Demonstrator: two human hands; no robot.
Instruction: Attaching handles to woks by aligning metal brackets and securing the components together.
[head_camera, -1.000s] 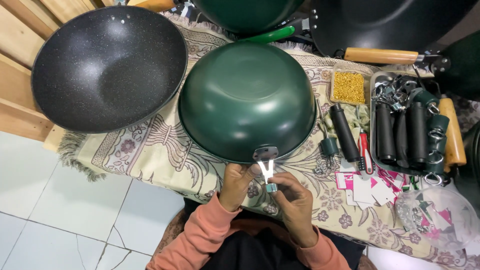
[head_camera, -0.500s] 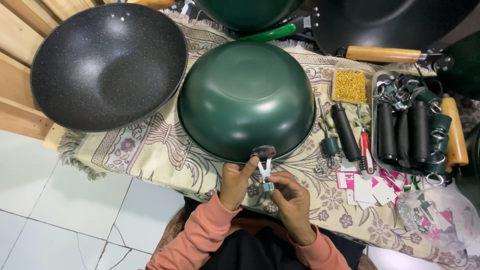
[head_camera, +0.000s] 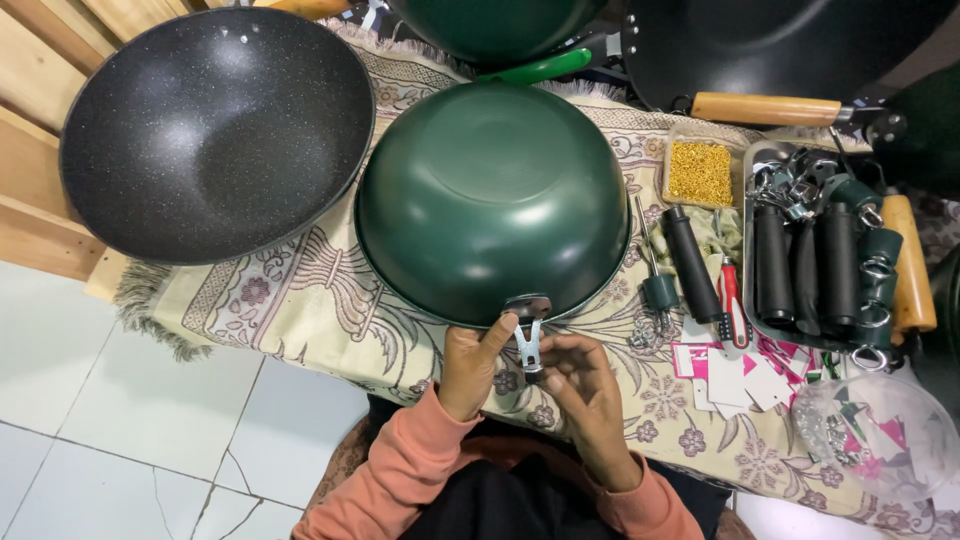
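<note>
Patterned cloth covers the bench over white floor tiles. An upturned green wok lies at the near edge, its bracket facing the person for access. Left hand, thumb raised, steadies the bracket; right hand fingers pinch a small metal handle fitting just below it, wrists bent inward.

Pink and white paper tags lie scattered on the cloth at the right, near a clear plastic bag holding what may be more tags.
</note>
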